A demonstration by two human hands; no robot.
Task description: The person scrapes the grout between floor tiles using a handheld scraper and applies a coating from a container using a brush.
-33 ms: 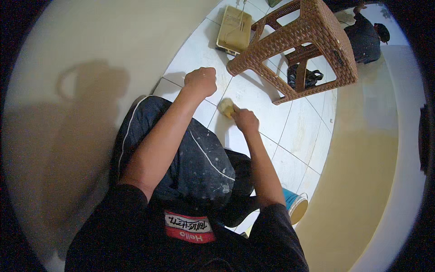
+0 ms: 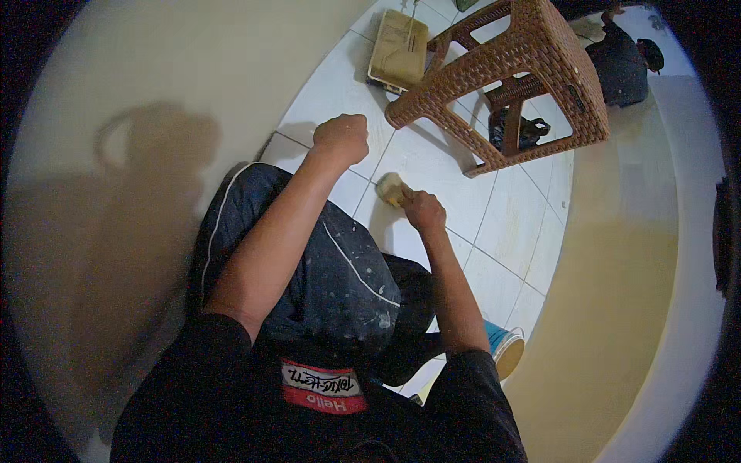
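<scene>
Right bare hand (image 2: 424,210) grasped a small pale-yellow brush-like tool (image 2: 391,189) over the white square-tiled floor (image 2: 502,231), near the brown woven-textured stool (image 2: 471,68). Left bare hand (image 2: 341,140) was clenched in a fist nearer the smooth beige wall (image 2: 231,69); couldn't tell if it held anything.

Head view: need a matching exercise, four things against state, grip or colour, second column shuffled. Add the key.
Things
1. Brush
2. Left hand
3. Stool
4. Bucket

Descriptions
A. Blue on the outside
B. Curled shut
C. Gripped by the right hand
D. Brown, with a woven-look surface

Right pairs: 1-C, 2-B, 3-D, 4-A
</scene>
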